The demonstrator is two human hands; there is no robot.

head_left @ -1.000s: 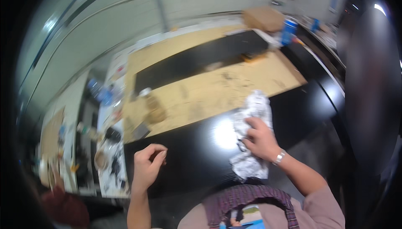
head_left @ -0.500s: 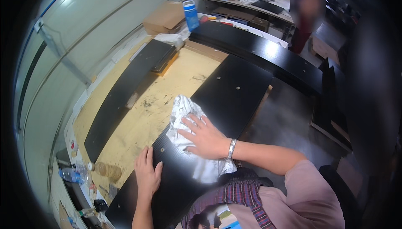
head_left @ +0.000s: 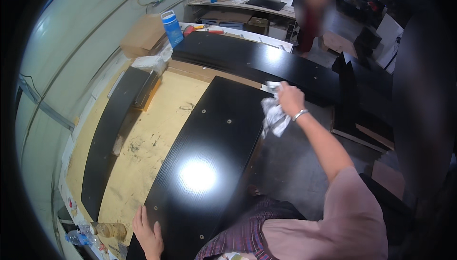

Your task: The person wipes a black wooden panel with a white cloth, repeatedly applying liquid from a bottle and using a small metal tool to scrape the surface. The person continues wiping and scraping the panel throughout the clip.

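A long black wood-grain board point(head_left: 190, 138) with several small round fittings lies in front of me on the yellow worktop. My right hand point(head_left: 291, 99) is closed on a crumpled white cloth point(head_left: 274, 119), which hangs at the board's far right edge. At the near left edge of the board rests my left hand point(head_left: 148, 234), its fingers stretched out and holding nothing. A bright reflection shows on the bare middle of the board.
To the left lies a narrow black panel point(head_left: 105, 141) on the yellow worktop point(head_left: 143, 160). Stacked black panels point(head_left: 257, 58) span the back, near a blue bottle point(head_left: 172, 30) and a cardboard box point(head_left: 143, 35). Bottles point(head_left: 108, 230) stand lower left. A person point(head_left: 312, 17) is beyond.
My right hand has lifted the cloth off the board's middle and carried it away to the far right edge. The view has shifted; my left hand stays at the board's left edge.
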